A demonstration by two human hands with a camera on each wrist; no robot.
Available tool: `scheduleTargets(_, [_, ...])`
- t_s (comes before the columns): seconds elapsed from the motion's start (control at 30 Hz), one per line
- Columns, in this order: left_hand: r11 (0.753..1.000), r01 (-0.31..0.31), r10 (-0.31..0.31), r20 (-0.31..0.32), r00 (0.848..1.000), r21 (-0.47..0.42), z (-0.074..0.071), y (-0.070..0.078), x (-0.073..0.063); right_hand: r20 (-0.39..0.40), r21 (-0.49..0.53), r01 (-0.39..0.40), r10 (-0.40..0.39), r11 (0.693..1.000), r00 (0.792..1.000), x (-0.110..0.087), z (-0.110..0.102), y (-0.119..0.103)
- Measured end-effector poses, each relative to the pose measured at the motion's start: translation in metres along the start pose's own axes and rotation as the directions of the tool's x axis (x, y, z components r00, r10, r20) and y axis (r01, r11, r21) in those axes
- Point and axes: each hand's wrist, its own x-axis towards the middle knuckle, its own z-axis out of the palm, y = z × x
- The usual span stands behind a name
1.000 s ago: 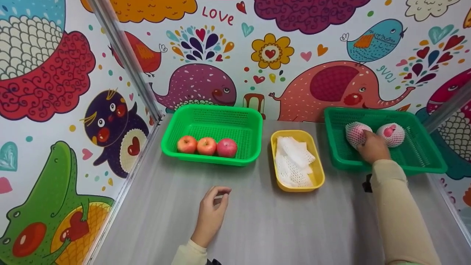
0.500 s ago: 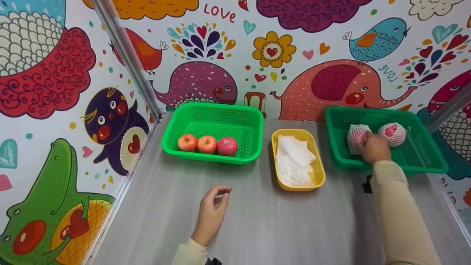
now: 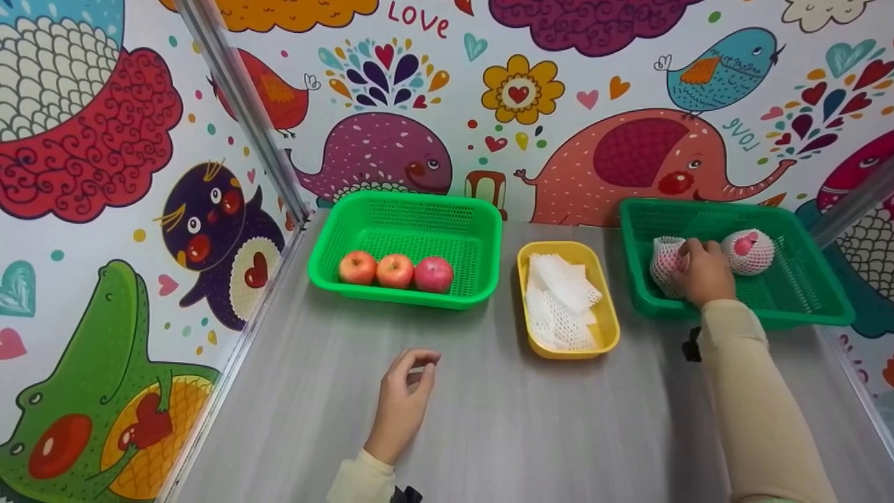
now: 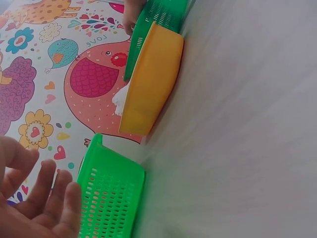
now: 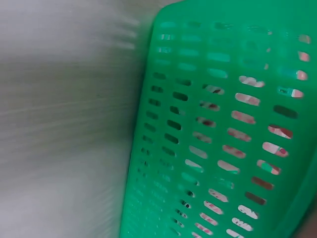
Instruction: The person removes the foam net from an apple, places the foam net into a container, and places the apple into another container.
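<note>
While your right hand pinches one netted fruit near the left wall of the dark green basket, a second netted fruit sits rightward. Foam nets lie in the yellow tray; three apples line the near side of the bright green basket. Grey tabletop separates its rim from your loosely curled, relaxed left hand.

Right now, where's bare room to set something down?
Bare: grey tabletop between left hand and beige right sleeve; back of bright green plastic basket, behind three red apples; right end of dark green plastic basket, right of two white-netted pink fruits. Crowded: its left and middle, where right hand grips the left fruit; yellow plastic tub of white foam nets.
</note>
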Motion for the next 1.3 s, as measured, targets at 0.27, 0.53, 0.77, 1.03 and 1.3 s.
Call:
scheduleTargets(0.27, [1.0, 0.016, -0.016, 0.0, 1.0, 0.008, -0.0013, -0.0006, -0.0007, 0.091, 0.031, -0.076, 0.073, 0.997, 0.993, 0.0006, -0.0009, -0.0011])
scheduleTargets(0.53, [1.0, 0.022, -0.022, -0.002, 1.0, 0.001, -0.0015, -0.0007, 0.0003, 0.169, 0.082, -0.067, 0.052, 0.994, 0.984, 0.0045, -0.0043, 0.0002])
scheduleTargets(0.77, [1.0, 0.019, -0.019, -0.003, 1.0, -0.007, -0.0015, -0.0007, 0.0013, 0.17, 0.067, -0.081, 0.069, 0.994, 0.983, 0.0057, -0.0029, 0.003])
scheduleTargets(1.03, [1.0, 0.01, -0.01, -0.008, 1.0, 0.007, -0.0011, -0.0029, 0.0014, 0.308, 0.082, -0.17, 0.137, 0.982, 0.942, 0.0091, -0.0009, 0.0014])
scheduleTargets(1.3, [1.0, 0.024, -0.024, -0.009, 1.0, 0.006, -0.0019, -0.0038, -0.0007, 0.344, 0.067, -0.179, 0.145, 0.982, 0.928, 0.0078, 0.0, 0.0038])
